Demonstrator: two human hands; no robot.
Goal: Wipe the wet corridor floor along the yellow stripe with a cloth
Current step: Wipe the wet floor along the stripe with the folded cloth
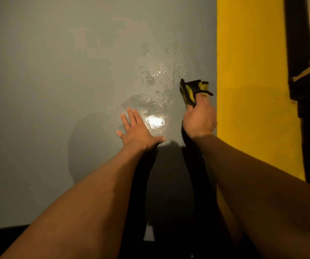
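A grey corridor floor has a wet patch with glinting droplets and a bright light reflection near its lower end. A wide yellow stripe runs along the floor's right side. My right hand grips a bunched yellow and black cloth, just left of the stripe and right of the wet patch. My left hand has its fingers spread straight, flat over the floor at the wet patch's lower left edge.
Right of the yellow stripe runs a dark strip with a pale object lying across it. Dark shadows of my arms fall on the floor below my hands.
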